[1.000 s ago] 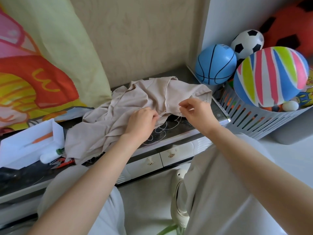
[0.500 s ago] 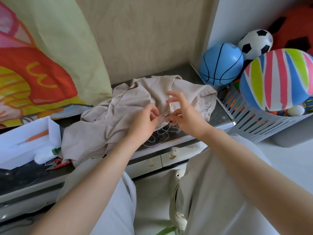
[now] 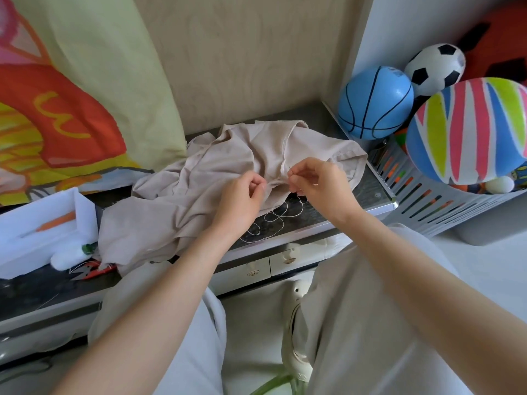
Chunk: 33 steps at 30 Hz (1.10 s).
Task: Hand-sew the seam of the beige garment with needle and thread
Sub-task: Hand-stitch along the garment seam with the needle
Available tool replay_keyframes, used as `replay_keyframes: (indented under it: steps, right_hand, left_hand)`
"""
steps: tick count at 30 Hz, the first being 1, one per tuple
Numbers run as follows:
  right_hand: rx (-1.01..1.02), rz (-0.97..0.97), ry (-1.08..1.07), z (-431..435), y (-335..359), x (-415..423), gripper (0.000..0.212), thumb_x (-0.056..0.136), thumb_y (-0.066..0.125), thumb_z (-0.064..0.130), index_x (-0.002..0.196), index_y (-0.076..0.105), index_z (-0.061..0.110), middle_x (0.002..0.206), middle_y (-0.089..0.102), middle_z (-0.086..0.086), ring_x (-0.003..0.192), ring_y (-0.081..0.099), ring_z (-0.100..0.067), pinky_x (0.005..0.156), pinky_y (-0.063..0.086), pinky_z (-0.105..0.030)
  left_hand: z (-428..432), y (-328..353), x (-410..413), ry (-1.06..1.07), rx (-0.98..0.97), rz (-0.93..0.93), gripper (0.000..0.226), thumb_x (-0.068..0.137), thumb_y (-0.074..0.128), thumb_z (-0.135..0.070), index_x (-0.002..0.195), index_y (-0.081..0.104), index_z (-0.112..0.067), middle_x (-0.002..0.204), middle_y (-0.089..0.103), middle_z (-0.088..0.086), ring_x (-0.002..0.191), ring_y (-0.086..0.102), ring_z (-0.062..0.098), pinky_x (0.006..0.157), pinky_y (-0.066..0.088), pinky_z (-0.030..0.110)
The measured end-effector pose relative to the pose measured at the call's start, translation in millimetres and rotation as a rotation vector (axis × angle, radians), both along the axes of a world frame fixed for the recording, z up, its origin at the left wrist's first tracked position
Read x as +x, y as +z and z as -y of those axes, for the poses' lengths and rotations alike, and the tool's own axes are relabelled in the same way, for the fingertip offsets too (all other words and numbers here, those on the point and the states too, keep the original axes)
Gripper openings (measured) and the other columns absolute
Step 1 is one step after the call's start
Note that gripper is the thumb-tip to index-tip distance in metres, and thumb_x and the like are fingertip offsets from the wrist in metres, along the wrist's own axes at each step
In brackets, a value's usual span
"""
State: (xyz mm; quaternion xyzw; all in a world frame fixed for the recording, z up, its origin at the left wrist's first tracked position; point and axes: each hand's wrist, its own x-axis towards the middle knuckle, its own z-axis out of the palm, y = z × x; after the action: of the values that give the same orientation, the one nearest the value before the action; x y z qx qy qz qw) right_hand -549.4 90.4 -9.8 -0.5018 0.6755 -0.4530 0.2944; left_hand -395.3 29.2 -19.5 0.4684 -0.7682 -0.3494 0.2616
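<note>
View from my head, left to right. At far left a white box (image 3: 37,223) stands on the dark tabletop (image 3: 368,192), with small red-handled scissors (image 3: 94,270) just in front of it, partly under cloth. The beige garment (image 3: 185,195) lies crumpled across the middle of the tabletop, its lower left edge hanging over the front. My left hand (image 3: 242,195) rests on the garment, thumb and curled fingers pinching a fold of fabric just left of the raised seam (image 3: 286,155). White thread (image 3: 273,215) lies in loose loops on the tabletop between my wrists. My right hand (image 3: 319,183) pinches the needle (image 3: 289,168) between thumb and forefinger, its tip at the seam. At far right a slatted basket (image 3: 427,201) holds a blue basketball (image 3: 376,102) and a striped ball (image 3: 467,129).
</note>
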Motion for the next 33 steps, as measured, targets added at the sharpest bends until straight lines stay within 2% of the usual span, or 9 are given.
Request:
replay_keyframes:
  steps: [2,5,9,12,14,21,25,28,33]
  right_hand:
    - [0.018,-0.084,0.024,-2,-1,1,0.003,0.093,0.056,0.017,0.090,0.058,0.017,0.073,0.066,0.001,0.062,0.064,-0.013,0.066,0.057,-0.033]
    - [-0.008,-0.262,0.077,-5,-3,5,0.009,0.098,0.047,0.023,0.090,0.049,0.022,0.065,0.059,0.006,0.051,0.052,-0.004,0.050,0.042,-0.013]
    - [0.015,-0.322,0.152,-6,-11,8,0.007,0.102,0.036,0.019,0.101,0.040,0.014,0.065,0.047,0.008,0.053,0.043,-0.007,0.049,0.029,-0.021]
    - [0.038,-0.334,0.172,-3,-15,9,0.023,0.099,0.045,0.016,0.117,0.040,0.003,0.105,0.062,-0.004,0.089,0.061,-0.016,0.071,0.041,-0.023]
    - [0.033,-0.369,0.170,-1,-16,6,0.028,0.095,0.054,0.015,0.117,0.043,0.001,0.121,0.057,-0.011,0.108,0.058,-0.025,0.083,0.045,-0.027]
    - [-0.006,-0.413,0.069,6,-14,0,0.014,0.095,0.053,0.015,0.096,0.061,0.004,0.094,0.060,-0.007,0.084,0.055,-0.021,0.077,0.045,-0.034]
    - [-0.034,-0.435,0.060,4,-13,-1,0.014,0.094,0.054,0.013,0.096,0.062,0.002,0.091,0.057,-0.004,0.077,0.049,-0.015,0.072,0.043,-0.028]
    - [-0.050,-0.453,0.059,2,-13,-2,0.014,0.093,0.055,0.013,0.097,0.064,0.002,0.091,0.056,-0.004,0.074,0.046,-0.013,0.067,0.037,-0.020]
    - [-0.038,-0.492,0.081,0,-14,-2,0.018,0.093,0.058,0.018,0.098,0.066,0.002,0.089,0.056,-0.007,0.072,0.049,-0.017,0.067,0.043,-0.029]
  left_hand:
    - [1,-2,-2,0.010,-0.006,-0.016,0.007,0.092,0.053,-0.007,0.087,0.056,-0.012,0.065,0.051,-0.007,0.055,0.047,0.002,0.052,0.035,0.011]
    - [2,-5,-4,0.009,-0.009,-0.016,0.007,0.094,0.049,-0.004,0.095,0.053,-0.010,0.067,0.048,-0.006,0.060,0.043,0.003,0.054,0.033,0.011]
    - [3,-5,-5,-0.008,-0.030,-0.003,0.012,0.096,0.046,-0.005,0.105,0.055,-0.006,0.069,0.046,-0.007,0.063,0.044,0.002,0.057,0.033,0.008]
    - [2,-4,-5,-0.021,-0.016,-0.004,0.016,0.097,0.045,-0.007,0.109,0.055,-0.006,0.073,0.049,-0.008,0.068,0.046,0.001,0.060,0.033,0.007]
    - [1,-3,-5,-0.044,-0.006,0.003,0.018,0.098,0.044,-0.007,0.111,0.056,-0.008,0.075,0.049,-0.008,0.070,0.047,0.003,0.062,0.034,0.007]
    - [-1,3,-3,-0.093,-0.076,0.093,0.024,0.097,0.045,-0.008,0.114,0.063,-0.008,0.085,0.055,-0.006,0.082,0.050,0.011,0.068,0.032,0.018]
    - [-3,5,-3,-0.066,-0.071,0.088,0.013,0.094,0.055,-0.019,0.098,0.066,-0.014,0.068,0.053,-0.012,0.075,0.052,0.018,0.070,0.039,0.030]
    - [-4,6,-4,-0.031,-0.026,0.044,0.009,0.085,0.068,-0.030,0.086,0.064,-0.023,0.062,0.052,-0.009,0.059,0.048,0.005,0.057,0.036,0.014]
    - [-4,4,-3,0.013,-0.008,-0.002,0.009,0.080,0.074,-0.026,0.081,0.071,-0.018,0.055,0.049,-0.008,0.051,0.044,0.002,0.051,0.033,0.013]
